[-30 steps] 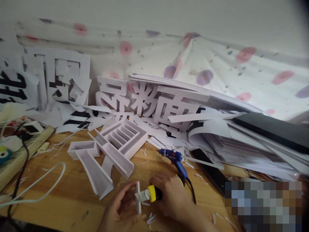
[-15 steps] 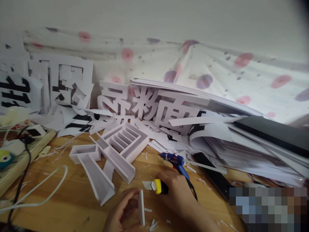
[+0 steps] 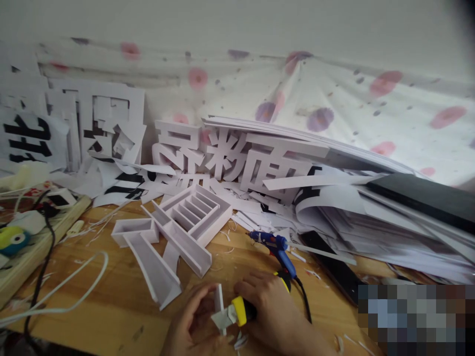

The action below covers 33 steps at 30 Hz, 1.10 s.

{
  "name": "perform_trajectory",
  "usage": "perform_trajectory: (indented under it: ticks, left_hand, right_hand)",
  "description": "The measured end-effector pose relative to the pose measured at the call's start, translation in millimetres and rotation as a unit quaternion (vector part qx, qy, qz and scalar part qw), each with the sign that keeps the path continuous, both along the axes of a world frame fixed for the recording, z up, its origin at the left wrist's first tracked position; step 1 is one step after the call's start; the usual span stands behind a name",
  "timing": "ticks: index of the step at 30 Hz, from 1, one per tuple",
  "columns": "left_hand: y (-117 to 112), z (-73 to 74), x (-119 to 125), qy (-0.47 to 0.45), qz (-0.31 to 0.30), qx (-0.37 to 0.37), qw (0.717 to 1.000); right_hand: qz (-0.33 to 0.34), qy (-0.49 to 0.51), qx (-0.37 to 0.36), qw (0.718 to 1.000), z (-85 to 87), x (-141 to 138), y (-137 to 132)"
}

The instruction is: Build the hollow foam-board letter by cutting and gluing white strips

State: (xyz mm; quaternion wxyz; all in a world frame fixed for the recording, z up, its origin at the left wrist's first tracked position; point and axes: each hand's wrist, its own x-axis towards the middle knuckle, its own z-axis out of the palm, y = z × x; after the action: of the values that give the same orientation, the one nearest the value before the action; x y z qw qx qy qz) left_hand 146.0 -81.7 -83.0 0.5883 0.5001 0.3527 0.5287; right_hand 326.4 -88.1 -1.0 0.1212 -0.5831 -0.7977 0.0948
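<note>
My left hand point(image 3: 195, 321), at the bottom middle, is closed on a white foam board strip point(image 3: 218, 296) held upright on its edge. In my right hand point(image 3: 269, 306) is a yellow and black utility knife point(image 3: 241, 310), its wide blade pointing left. The blade overlaps the strip in view; whether it cuts into it I cannot tell. Just beyond the hands lies a white built-up foam board character point(image 3: 185, 242) with raised walls. A blue hot glue gun point(image 3: 272, 244) with a glue stick in its back rests on the table behind my right hand.
Finished white characters point(image 3: 230, 153) lean by the patterned curtain at the back. A black phone point(image 3: 330, 264) and stacked white sheets point(image 3: 345, 222) lie on the right. A white cable loop point(image 3: 85, 291) and a wooden-edged tray point(image 3: 70, 225) occupy the left. Scraps litter the wooden table point(image 3: 107, 326).
My right hand has brought the knife down and left, so its blade now crosses in front of the strip. My left hand keeps hold of the strip. The view has shifted slightly.
</note>
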Motion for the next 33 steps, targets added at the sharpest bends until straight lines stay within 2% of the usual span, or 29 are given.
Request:
perform_trajectory:
  ticks: [6, 12, 17, 23, 27, 33]
  left_hand:
    - [-1, 10.2, -2, 0.04, -0.003, 0.017, 0.999]
    - [-2, 8.1, -4, 0.031, -0.032, -0.001, 0.999]
    - [-5, 3.5, -6, 0.021, -0.071, 0.007, 0.997]
    - [-4, 4.1, -7, 0.038, -0.051, -0.005, 0.998]
    - [-1, 3.4, -6, 0.042, -0.019, 0.0, 0.999]
    - [4, 6.1, -11, 0.077, -0.078, 0.051, 0.993]
  right_hand:
    - [-0.021, 0.04, 0.015, 0.999, -2.8, 2, 1]
    - [-0.047, 0.026, 0.015, 0.998, -0.8, 3, 5]
    - [-0.097, 0.024, -0.006, 0.995, -1.0, 7, 8]
    - [-0.146, 0.054, -0.034, 0.987, 4.3, 7, 9]
    - [-0.142, 0.131, -0.05, 0.98, 11.8, -1, 4]
    - [-0.065, 0.306, -0.086, 0.946, 13.3, -12, -5]
